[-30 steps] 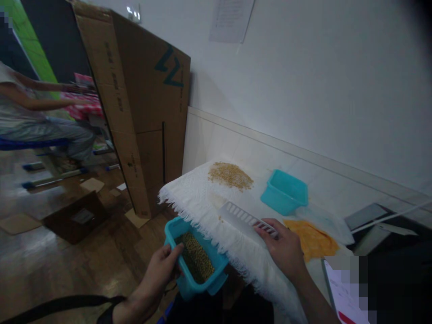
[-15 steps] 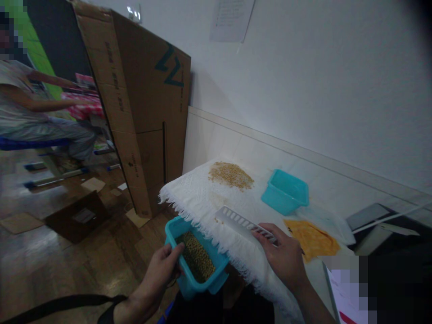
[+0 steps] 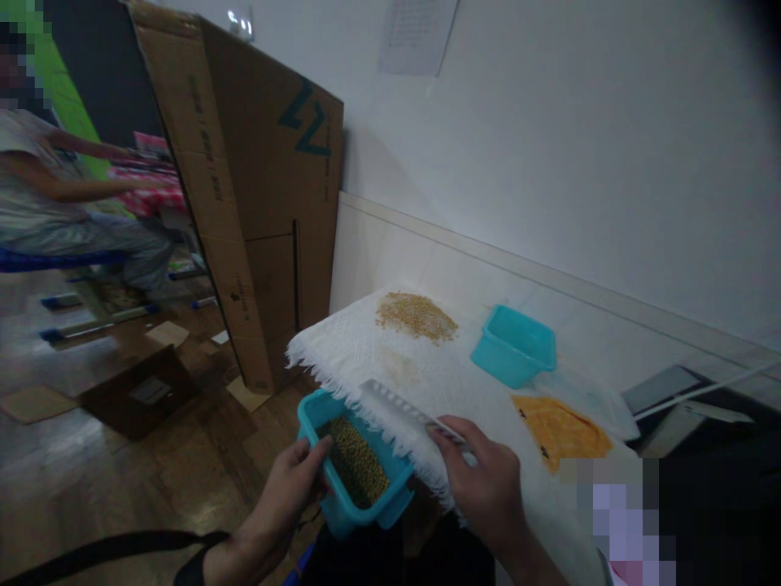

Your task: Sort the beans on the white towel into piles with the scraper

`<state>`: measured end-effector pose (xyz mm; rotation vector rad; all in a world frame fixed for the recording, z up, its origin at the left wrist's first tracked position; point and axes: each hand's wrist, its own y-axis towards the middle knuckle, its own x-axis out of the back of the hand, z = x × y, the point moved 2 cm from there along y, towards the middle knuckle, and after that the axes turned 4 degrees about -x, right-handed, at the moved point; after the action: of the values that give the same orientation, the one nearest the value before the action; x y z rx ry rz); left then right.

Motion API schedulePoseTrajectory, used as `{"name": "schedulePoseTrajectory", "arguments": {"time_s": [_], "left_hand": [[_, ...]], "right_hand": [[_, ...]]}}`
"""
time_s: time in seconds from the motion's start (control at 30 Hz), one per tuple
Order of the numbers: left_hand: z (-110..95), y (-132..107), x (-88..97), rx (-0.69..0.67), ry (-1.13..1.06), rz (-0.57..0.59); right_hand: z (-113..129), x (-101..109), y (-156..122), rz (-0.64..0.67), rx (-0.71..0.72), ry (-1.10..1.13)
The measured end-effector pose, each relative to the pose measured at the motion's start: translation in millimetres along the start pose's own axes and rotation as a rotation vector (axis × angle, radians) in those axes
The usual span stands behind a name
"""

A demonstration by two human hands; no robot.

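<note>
My left hand (image 3: 291, 480) grips the near rim of a teal tub (image 3: 378, 509) half full of greenish-brown beans (image 3: 357, 464), held just below the table's front edge. My right hand (image 3: 482, 480) is closed on a white slotted scraper (image 3: 390, 403) that lies on the fringed white cloth (image 3: 366, 350), its far end at the cloth's fringe right above the tub. A pile of tan grains (image 3: 416, 315) sits at the back of the cloth. A second, empty teal tub (image 3: 514, 344) stands to its right.
An orange cloth (image 3: 565, 429) and a clear plastic bag (image 3: 589, 399) lie right of the white cloth. A tall cardboard box (image 3: 256, 187) leans on the wall to the left. Another person (image 3: 54, 195) sits at far left. Flat cardboard pieces (image 3: 137, 391) lie on the wooden floor.
My right hand has dragged the scraper toward me and to the left, from the cloth's middle to its front edge over the tub. My left hand and the tub stayed put.
</note>
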<state>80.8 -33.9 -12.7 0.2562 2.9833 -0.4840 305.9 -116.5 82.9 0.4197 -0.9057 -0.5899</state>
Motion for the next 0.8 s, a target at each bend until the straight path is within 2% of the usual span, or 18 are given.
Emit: {"name": "schedulePoseTrajectory", "arguments": {"time_s": [0.07,0.13,0.3,0.43,0.6,0.8], "left_hand": [[-1,-1,-0.1,-0.004,0.010,0.007],[-3,-3,-0.6,-0.004,0.006,0.003],[-3,-3,-1.1,-0.007,-0.009,-0.020],[2,-1,0.1,0.016,-0.005,-0.034],[-2,-2,2.1,0.023,-0.016,-0.029],[-5,-1,8.0,0.029,0.026,-0.044]], "right_hand": [[-7,-5,22,-0.004,-0.151,0.033],[-15,-16,46,0.056,-0.228,0.123],[-42,-51,93,0.197,-0.319,0.272],[-64,-63,116,0.236,-0.354,0.306],[-88,-47,130,0.194,-0.420,0.330],[-101,-8,115,0.130,-0.497,0.361]]}}
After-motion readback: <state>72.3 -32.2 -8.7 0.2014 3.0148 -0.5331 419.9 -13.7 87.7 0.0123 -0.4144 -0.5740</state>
